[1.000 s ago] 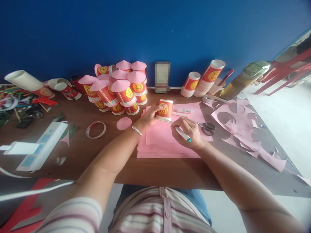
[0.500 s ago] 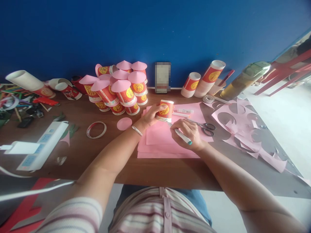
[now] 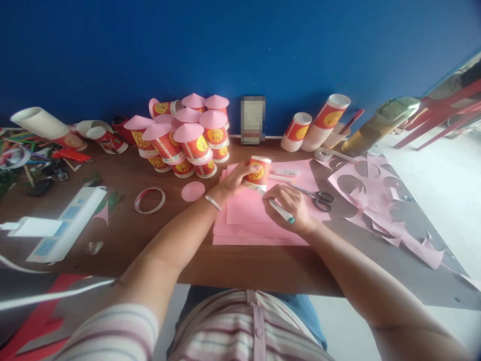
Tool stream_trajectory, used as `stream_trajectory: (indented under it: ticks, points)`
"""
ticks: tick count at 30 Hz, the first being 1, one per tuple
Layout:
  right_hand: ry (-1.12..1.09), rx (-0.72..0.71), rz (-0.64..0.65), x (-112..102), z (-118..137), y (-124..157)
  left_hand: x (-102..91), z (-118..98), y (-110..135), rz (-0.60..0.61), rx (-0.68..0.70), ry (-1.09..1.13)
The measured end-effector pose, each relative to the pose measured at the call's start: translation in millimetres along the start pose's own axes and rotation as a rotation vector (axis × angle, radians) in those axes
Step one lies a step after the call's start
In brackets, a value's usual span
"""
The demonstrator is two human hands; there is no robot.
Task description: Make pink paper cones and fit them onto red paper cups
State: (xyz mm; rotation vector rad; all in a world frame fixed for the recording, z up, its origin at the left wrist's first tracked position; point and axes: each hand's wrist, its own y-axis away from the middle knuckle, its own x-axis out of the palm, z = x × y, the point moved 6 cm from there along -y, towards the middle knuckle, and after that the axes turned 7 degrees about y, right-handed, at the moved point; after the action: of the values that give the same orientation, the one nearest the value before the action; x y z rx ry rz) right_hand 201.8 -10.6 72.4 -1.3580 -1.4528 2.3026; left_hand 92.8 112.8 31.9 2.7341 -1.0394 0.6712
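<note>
My left hand [image 3: 238, 179] is wrapped round a red and white paper cup [image 3: 259, 173] with a yellow emblem, held over stacked pink paper sheets [image 3: 244, 213]. In my right hand [image 3: 287, 203] is a white marker pen [image 3: 281, 211] with a teal end, its tip at the cup's lower white rim. Whether the tip touches the rim is hard to make out. Scissors [image 3: 319, 199] with dark handles lie just right of my right hand. Behind the cup, a capped white marker [image 3: 286, 173] rests on the pink paper.
Paper cups with pink cone tops [image 3: 188, 133] stand stacked at the back left. A tape roll [image 3: 149, 200], a pink disc [image 3: 193, 191] and a power strip [image 3: 67, 223] lie leftward. Cut pink scraps [image 3: 376, 200], cup stacks [image 3: 326, 120] and a bottle [image 3: 379, 125] are at right.
The cup and both hands have barely shifted. The marker tip stays near the cup's lower rim, and the whole view has moved very slightly.
</note>
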Motion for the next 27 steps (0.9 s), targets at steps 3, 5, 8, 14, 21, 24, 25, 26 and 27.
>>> stream_trajectory:
  ticks: [3, 5, 8, 14, 21, 24, 25, 26, 27]
  points:
    - [0.014, 0.006, -0.002, -1, 0, -1, 0.1, -2, 0, -0.020, 0.013, -0.025]
    - [0.013, 0.008, -0.010, -2, -1, -2, -0.8, -2, 0, -0.035, 0.014, -0.032]
    - [0.003, 0.009, -0.020, -3, -1, -2, -0.8, 2, 0, -0.017, -0.011, -0.015]
    - [-0.004, 0.016, -0.017, -3, -2, -2, 0.0, 4, 0, 0.040, -0.005, -0.003]
    - [-0.017, 0.016, 0.000, -1, -2, -1, -3.2, 13, -4, 0.068, -0.050, 0.014]
    - [-0.027, 0.013, 0.001, 0, -2, 0, -4.3, 14, -3, 0.066, -0.067, -0.001]
    - [-0.028, 0.005, -0.009, 0, -1, 0, -4.4, 13, -3, 0.063, -0.065, -0.006]
    - [-0.029, -0.005, -0.024, -1, -1, 0, -4.6, 12, -3, 0.059, -0.054, -0.007]
    - [-0.031, -0.019, -0.038, -1, 0, 0, -4.5, 11, -2, 0.057, -0.038, -0.007]
